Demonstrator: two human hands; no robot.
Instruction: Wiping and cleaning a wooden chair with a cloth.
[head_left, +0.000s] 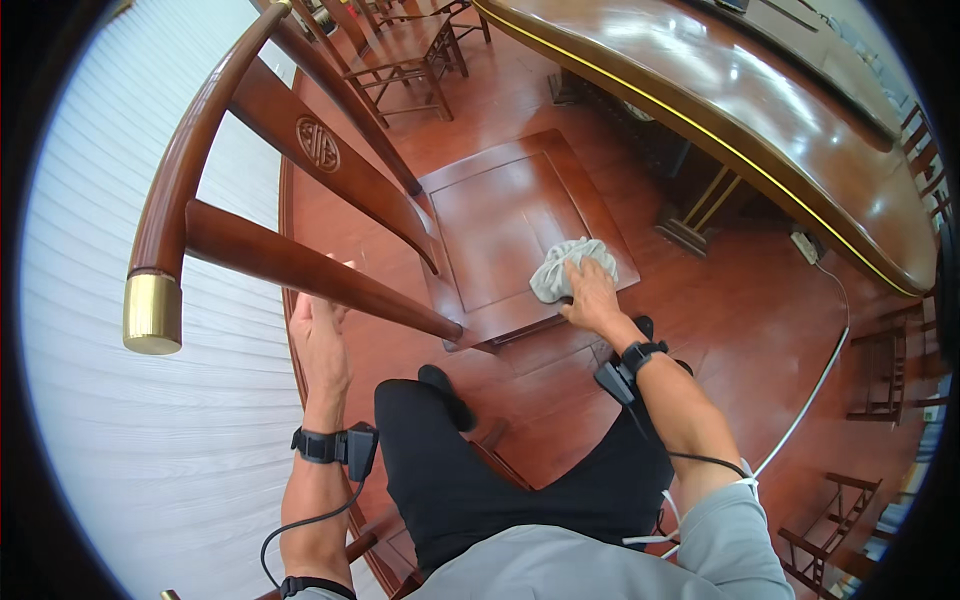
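Observation:
A reddish-brown wooden chair stands before me, its square panelled seat (510, 217) level and its curved top rail (199, 112) rising on the left. My right hand (592, 296) holds a crumpled light-grey cloth (574, 270) against the seat, near its front edge. At the near back post (315, 277), my left hand (324, 337) reaches up from below. The post hides part of its fingers, so I cannot tell whether it grips the wood. A carved round emblem (318, 143) marks the central back splat (352, 187). A brass cap (153, 313) ends the top rail.
A long glossy wooden table (697, 90) with a yellow edge strip runs along the upper right. Beneath it lies a power strip (805, 247) with a white cable (806, 397) across the floor. A pale ribbed wall (150, 420) borders the left. Another chair (409, 49) stands farther back.

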